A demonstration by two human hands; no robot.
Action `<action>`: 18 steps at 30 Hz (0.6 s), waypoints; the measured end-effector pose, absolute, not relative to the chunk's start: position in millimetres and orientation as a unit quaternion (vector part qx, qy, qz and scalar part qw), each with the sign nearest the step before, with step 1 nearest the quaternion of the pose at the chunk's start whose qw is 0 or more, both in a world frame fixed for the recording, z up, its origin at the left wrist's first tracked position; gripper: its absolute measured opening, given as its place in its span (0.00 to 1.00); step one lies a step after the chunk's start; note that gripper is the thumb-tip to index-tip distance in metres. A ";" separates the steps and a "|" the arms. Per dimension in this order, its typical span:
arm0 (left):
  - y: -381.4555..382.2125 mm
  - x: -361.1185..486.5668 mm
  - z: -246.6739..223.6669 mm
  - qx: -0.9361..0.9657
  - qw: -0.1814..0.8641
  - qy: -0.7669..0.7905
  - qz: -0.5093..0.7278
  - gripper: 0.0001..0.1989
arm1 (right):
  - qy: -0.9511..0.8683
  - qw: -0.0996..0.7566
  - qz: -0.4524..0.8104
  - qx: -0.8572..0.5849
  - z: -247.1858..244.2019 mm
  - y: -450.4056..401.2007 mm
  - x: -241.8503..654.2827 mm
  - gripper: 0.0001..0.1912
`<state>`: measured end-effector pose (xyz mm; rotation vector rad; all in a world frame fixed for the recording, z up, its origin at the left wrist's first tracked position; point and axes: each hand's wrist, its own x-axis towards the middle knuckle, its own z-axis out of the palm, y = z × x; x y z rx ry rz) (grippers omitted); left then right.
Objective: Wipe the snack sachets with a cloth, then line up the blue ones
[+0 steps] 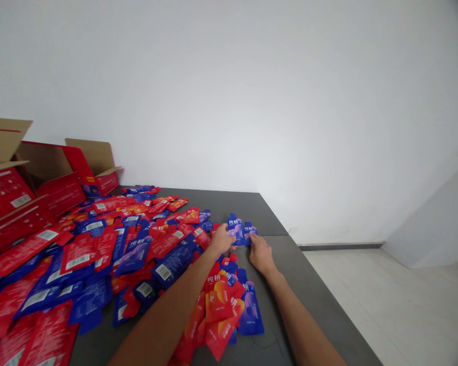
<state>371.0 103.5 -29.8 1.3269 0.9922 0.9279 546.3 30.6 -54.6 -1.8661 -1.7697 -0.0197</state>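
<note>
My left hand [222, 239] pinches a blue pouch [234, 226] with white lettering and purple fruit on its front, held upright. Close to its right edge is a second blue pouch [249, 232], with the fingers of my right hand [261, 253] closed on its lower right side. The two pouches touch or overlap; which is in front is hard to make out. Nearer to me, between my forearms, lies a small pile of red pouches [218, 301] with orange fruit, and a blue pouch [251, 310] at its right side.
A wide heap of red and blue pouches [132, 254] covers the left of the dark table [309, 300]. Open red cartons [63, 193] stand behind it at the far left. A white wall [229, 101] rises behind; pale floor [359, 290] shows beyond the table's right edge.
</note>
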 end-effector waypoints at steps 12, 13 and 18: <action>101.5 408.6 -32.7 0.706 0.365 0.510 0.330 0.14 | -0.690 0.244 0.017 -0.681 -58.8 29.8 556.3 0.41; 100.1 408.3 -31.8 0.718 0.346 0.513 0.317 0.12 | -0.692 0.235 0.014 -0.683 -57.2 28.3 553.2 0.42; 93.5 409.7 -28.2 0.763 0.274 0.533 0.243 0.12 | -0.699 0.221 0.007 -0.680 -51.8 26.0 539.9 0.32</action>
